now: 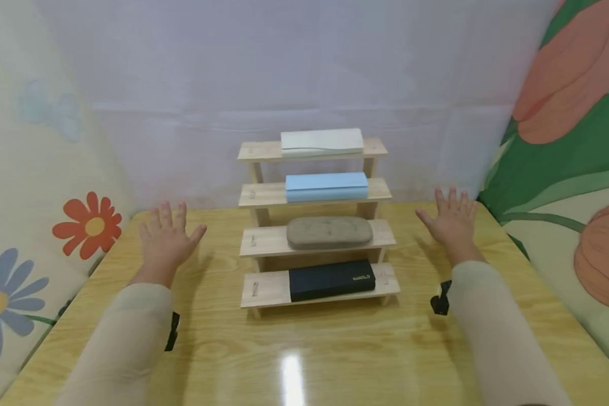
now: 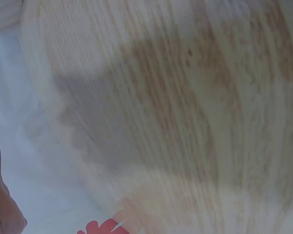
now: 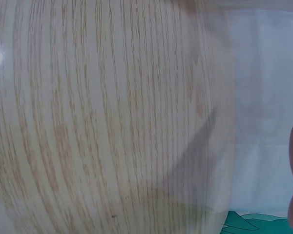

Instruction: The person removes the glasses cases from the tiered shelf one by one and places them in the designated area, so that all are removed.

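Note:
A stepped wooden rack (image 1: 266,287) with several shelves stands on the table between my hands. From top to bottom it carries a white glasses case (image 1: 322,142), a light blue glasses case (image 1: 327,187), a grey-brown rounded case (image 1: 330,232) and a black box (image 1: 332,280) with pale lettering. Left of the rack, my left hand (image 1: 166,242) is held over the table with fingers spread, holding nothing. On the other side my right hand (image 1: 453,223) is likewise spread and holds nothing. Each wrist view catches only a sliver of its hand at the edge.
The wood-grain table (image 1: 304,349) reaches back to a pale cloth (image 1: 304,67). Flower-printed cloths flank it, with a red flower (image 1: 93,225) at left and large pink blooms (image 1: 570,73) at right. A black strap end (image 1: 440,299) sticks out beside the right sleeve.

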A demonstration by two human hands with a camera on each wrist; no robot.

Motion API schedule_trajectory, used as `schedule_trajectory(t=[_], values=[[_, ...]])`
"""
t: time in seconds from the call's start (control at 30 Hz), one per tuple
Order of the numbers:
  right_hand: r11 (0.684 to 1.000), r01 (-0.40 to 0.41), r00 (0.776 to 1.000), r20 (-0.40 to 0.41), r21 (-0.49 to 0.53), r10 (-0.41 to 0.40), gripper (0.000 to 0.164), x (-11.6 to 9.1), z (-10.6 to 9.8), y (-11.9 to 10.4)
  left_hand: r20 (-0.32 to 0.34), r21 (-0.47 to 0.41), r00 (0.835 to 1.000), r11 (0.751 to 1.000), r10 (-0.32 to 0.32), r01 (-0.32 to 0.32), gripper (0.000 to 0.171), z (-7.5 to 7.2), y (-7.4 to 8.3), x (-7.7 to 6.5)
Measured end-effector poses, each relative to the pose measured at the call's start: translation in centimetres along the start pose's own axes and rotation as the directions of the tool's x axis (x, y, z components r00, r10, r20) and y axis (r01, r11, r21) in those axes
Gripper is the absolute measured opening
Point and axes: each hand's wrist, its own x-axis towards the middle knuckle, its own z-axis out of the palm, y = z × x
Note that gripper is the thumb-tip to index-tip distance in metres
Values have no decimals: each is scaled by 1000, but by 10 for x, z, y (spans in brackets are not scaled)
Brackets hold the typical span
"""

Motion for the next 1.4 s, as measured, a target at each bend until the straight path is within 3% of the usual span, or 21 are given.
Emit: schedule_trajectory(t=[0.2, 0.4, 0.57, 0.7, 0.97, 1.2, 1.3, 1.4], values=[[1000, 6, 1000, 4, 5, -6, 92, -2, -1, -2, 10, -26, 1000, 1000, -12, 12, 90, 5, -4, -2], [1000, 14, 1000, -10, 13, -14, 93, -4, -5, -8, -25, -66, 1000, 998, -13, 11, 87, 5, -10, -7], [999, 18, 1000, -17, 35, -18, 89, -9, -6, -10, -68, -118, 997, 992, 37, -45, 85, 4, -8, -13], [995, 36, 999, -34, 97, -33, 86, -15, -6, -13, -119, -221, 990, 970, 74, -99, 82, 5, -6, -22], [945, 94, 993, -99, 312, -66, 79, -30, -2, -17, -134, -499, 981, 846, 141, -190, 78, 11, 2, -49], [895, 157, 983, -150, 418, -103, 75, -46, 0, -19, -73, -653, 989, 744, 125, -142, 78, 15, 16, -71], [874, 178, 979, -174, 453, -109, 73, -53, 1, -21, -85, -713, 989, 686, 121, -145, 78, 17, 21, -78], [855, 188, 976, -192, 484, -106, 71, -61, 1, -25, -101, -747, 988, 646, 120, -155, 77, 19, 27, -86]])
